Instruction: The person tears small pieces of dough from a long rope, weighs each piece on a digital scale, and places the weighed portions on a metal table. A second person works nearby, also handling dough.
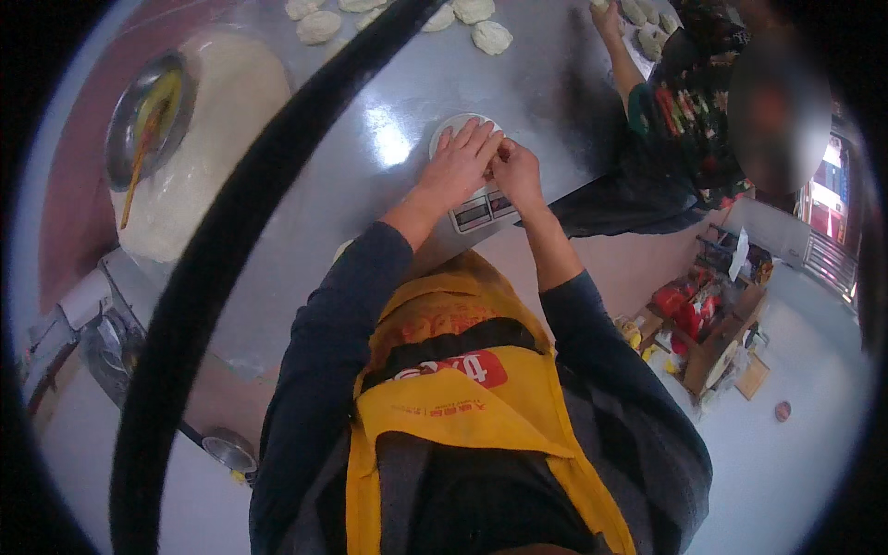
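A small digital kitchen scale (474, 214) with a round white pan (435, 143) stands near the front edge of the metal table (347, 125). My left hand (459, 161) lies over the pan with its fingers stretched out. Close against its thumb side is my right hand (517, 171), its fingers curled inward. Whatever is under or between the hands is mostly hidden. Beyond them, several pale dough pieces (491, 37) lie spread along the far part of the table.
At left, a metal bowl (119, 149) with a wooden-handled brush (142, 149) sits beside a broad floury-looking patch (229, 104). A black strap or bar (229, 201) crosses the view. At right, a co-worker's hand (609, 24) is near greenish pieces (651, 41). A cluttered box (721, 340) stands below.
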Demonstrator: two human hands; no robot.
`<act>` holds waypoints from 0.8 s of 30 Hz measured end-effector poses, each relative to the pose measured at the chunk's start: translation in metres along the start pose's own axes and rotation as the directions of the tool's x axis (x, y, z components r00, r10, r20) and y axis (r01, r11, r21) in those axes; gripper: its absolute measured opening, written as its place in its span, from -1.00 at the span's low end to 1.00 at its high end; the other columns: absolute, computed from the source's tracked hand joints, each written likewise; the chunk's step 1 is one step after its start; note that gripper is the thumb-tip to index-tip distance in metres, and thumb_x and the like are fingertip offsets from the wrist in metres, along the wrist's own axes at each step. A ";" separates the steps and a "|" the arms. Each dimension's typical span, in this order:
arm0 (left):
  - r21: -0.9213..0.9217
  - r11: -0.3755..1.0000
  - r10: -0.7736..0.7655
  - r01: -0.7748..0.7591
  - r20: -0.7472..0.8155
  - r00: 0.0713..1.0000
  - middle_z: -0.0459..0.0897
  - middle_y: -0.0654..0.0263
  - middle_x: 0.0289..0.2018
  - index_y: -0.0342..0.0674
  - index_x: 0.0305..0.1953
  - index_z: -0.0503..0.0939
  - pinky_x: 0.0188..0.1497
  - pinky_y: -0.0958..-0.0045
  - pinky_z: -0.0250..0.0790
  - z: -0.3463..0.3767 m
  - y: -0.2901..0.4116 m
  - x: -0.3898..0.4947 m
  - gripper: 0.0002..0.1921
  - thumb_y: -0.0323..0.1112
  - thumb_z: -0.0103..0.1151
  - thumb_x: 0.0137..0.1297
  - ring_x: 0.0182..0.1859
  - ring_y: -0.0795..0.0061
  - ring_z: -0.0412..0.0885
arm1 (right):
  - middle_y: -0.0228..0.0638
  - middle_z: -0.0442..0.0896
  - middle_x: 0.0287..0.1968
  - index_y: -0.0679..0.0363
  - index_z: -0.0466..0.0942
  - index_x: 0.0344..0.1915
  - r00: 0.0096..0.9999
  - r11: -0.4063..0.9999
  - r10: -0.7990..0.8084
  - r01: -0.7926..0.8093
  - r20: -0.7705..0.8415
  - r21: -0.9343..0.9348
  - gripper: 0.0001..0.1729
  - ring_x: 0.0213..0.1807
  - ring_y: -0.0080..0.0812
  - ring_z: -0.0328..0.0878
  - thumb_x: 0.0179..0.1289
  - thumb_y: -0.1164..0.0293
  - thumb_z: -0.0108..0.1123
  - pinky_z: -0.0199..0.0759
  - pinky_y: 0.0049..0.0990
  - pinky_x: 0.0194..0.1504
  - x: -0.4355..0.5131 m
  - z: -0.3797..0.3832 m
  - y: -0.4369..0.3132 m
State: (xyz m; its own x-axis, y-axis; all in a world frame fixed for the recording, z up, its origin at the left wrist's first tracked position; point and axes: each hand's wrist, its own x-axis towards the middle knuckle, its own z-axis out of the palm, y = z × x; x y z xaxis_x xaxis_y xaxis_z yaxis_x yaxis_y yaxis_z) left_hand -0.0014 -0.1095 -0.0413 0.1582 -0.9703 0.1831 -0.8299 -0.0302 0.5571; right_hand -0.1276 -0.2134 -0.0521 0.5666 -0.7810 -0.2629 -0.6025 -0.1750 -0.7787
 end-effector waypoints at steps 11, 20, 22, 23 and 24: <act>0.032 0.999 -0.014 0.016 -0.059 0.998 0.35 0.21 0.37 -0.13 0.25 0.48 0.42 -0.09 0.05 0.001 -0.005 -0.007 -0.45 -0.26 0.30 0.19 0.47 0.10 0.18 | -0.36 0.63 -0.22 0.34 0.59 0.00 0.606 0.481 -0.395 -0.505 0.691 0.717 -0.59 -0.32 -0.53 0.50 0.38 0.22 0.27 0.39 -0.53 -0.34 -0.025 -0.076 -0.035; -0.107 0.836 -0.548 0.538 -0.128 0.827 0.48 -0.06 0.24 -0.27 0.30 0.43 0.33 0.06 0.30 -0.065 -0.050 -0.180 -0.36 -0.41 0.37 0.14 0.25 -0.13 0.43 | -0.18 0.70 -0.25 0.23 0.63 -0.05 0.798 0.997 -0.070 0.064 0.598 0.031 -0.68 -0.16 -0.24 0.67 0.36 0.26 0.17 0.55 -0.28 -0.11 -0.062 0.041 -0.091; -0.083 0.824 -0.567 0.561 -0.102 0.817 0.48 -0.06 0.23 -0.30 0.28 0.43 0.32 0.07 0.31 -0.068 -0.037 -0.220 -0.37 -0.43 0.36 0.15 0.24 -0.12 0.44 | -0.07 0.72 -0.18 0.22 0.63 -0.02 0.757 0.917 -0.190 0.365 0.626 -0.163 -0.68 -0.12 -0.07 0.69 0.29 0.31 0.18 0.55 -0.16 -0.05 -0.080 0.106 -0.068; -0.093 0.832 -0.553 0.547 -0.067 0.830 0.48 -0.06 0.23 -0.31 0.27 0.44 0.31 0.07 0.32 -0.070 -0.027 -0.236 -0.38 -0.42 0.37 0.15 0.24 -0.12 0.44 | -0.04 0.72 -0.14 0.22 0.62 0.04 0.698 0.852 -0.173 0.460 0.694 -0.250 -0.64 -0.12 0.01 0.70 0.29 0.35 0.16 0.55 -0.09 -0.04 -0.088 0.129 -0.067; -0.107 0.840 -0.538 0.533 -0.034 0.842 0.48 -0.07 0.23 -0.33 0.27 0.44 0.31 0.07 0.32 -0.069 -0.022 -0.247 -0.38 -0.42 0.37 0.15 0.23 -0.12 0.45 | -0.06 0.71 -0.11 0.19 0.62 0.04 0.716 0.815 -0.237 0.514 0.657 -0.267 -0.65 -0.12 0.01 0.70 0.29 0.35 0.16 0.56 -0.08 -0.04 -0.102 0.144 -0.067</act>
State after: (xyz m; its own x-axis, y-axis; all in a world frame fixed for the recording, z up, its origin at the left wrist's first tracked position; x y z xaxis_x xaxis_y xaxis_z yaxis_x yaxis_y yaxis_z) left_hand 0.0151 0.1472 -0.0432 0.5981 -0.7926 -0.1183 -0.5554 -0.5164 0.6518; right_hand -0.0643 -0.0359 -0.0552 0.9175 -0.1235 -0.3781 -0.3495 -0.7043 -0.6180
